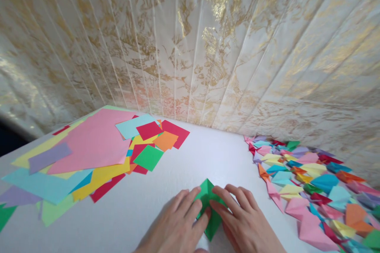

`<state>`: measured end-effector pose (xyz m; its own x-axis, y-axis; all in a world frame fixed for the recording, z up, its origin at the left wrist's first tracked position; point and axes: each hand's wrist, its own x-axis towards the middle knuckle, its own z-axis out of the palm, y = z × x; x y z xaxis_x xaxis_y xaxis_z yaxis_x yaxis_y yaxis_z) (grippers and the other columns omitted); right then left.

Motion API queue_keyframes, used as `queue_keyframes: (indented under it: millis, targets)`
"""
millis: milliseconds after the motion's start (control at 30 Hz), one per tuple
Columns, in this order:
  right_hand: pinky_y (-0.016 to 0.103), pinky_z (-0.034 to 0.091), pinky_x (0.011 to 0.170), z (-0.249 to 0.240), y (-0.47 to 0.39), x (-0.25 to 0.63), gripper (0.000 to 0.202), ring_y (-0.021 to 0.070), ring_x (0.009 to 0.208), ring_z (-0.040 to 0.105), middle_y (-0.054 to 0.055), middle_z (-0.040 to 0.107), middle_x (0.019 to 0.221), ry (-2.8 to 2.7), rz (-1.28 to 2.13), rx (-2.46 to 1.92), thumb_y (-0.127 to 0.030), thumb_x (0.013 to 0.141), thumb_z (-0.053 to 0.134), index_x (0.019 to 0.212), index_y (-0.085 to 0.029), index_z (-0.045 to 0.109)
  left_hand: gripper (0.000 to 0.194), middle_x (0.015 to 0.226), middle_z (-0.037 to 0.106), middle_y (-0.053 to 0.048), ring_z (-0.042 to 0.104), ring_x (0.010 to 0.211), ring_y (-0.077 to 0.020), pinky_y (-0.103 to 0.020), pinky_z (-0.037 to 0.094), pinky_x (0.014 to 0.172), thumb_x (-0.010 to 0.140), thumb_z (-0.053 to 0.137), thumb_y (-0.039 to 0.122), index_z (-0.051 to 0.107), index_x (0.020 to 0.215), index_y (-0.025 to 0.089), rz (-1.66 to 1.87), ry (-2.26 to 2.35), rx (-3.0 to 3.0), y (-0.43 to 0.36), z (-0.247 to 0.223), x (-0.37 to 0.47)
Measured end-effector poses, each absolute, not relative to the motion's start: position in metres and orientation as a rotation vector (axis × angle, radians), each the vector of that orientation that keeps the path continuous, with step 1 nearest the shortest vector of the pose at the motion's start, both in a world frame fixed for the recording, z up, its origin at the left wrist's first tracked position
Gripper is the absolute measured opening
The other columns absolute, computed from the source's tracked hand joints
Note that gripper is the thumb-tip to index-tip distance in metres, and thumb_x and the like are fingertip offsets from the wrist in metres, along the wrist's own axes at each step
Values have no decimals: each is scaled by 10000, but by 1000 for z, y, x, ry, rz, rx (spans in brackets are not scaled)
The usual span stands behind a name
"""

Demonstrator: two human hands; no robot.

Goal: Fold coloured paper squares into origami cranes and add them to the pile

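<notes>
Creased green origami paper (207, 194) on white bench (196, 162), between the hands. Fingers of left hand (181, 215) and right hand (242, 210) bent onto it; pinching or merely pressing, cannot tell. Judgement: align edges first, steady one side, then crease firmly outward from centre.
</notes>
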<state>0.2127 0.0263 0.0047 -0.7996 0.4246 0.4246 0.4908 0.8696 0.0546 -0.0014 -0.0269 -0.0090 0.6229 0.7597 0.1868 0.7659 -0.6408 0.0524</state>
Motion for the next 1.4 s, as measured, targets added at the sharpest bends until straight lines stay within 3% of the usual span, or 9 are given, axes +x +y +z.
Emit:
queue_keyframes:
  millis: [167,300,400,533,733,1000,1400]
  targets:
    - [349,454,786,2,21,210,207,210,793,620,50,715,926,-2704,83,-734,-100,919,498,1007,-214,647,546,1203,656,-129,577,1134,-286,-424,391,1025,913,537,548,588,1263,132,-240,-1429,-2760,-36,-7,4]
    - [288,466,768,4,27,211,163,166,816,629,24,685,907,-2493,565,-938,-157,949,515,893,-225,652,485,1174,682,-95,615,1052,-269,-393,443,949,884,623,440,567,1273,156,-284,-1577,-2717,-42,-8,4]
    - [259,468,716,6,31,207,188,159,776,621,10,657,817,-2343,720,-1109,-214,952,520,790,-213,617,539,1241,663,-90,617,1084,-254,-361,456,936,863,635,308,475,1357,164,-431,-1554,-2624,-44,-18,0]
    - [234,433,611,6,34,199,136,148,677,594,-6,636,757,-2238,716,-1334,-183,900,530,782,-210,592,546,1384,577,-90,593,1148,-269,-369,463,938,840,614,230,457,1363,219,-469,-1460,-2540,-42,-28,-8]
    - [218,373,555,4,44,188,136,134,585,576,-38,651,669,-2217,729,-1466,-117,838,533,836,-227,613,608,1338,607,-62,602,1073,-271,-364,487,878,824,643,289,447,1399,256,-420,-1520,-2572,-35,-24,-11]
    - [225,415,618,-4,49,188,118,156,683,610,0,658,774,-2344,450,-1359,-120,892,507,886,-213,580,600,1371,580,-64,589,1115,-277,-375,494,904,835,626,246,443,1407,251,-459,-1573,-2589,-30,-24,-10]
    - [237,408,663,-4,57,186,129,157,720,605,2,669,813,-2450,439,-1335,-108,901,542,863,-211,610,506,1339,624,-20,588,1050,-245,-351,459,894,859,605,237,518,1357,262,-403,-1595,-2649,-31,-20,-6]
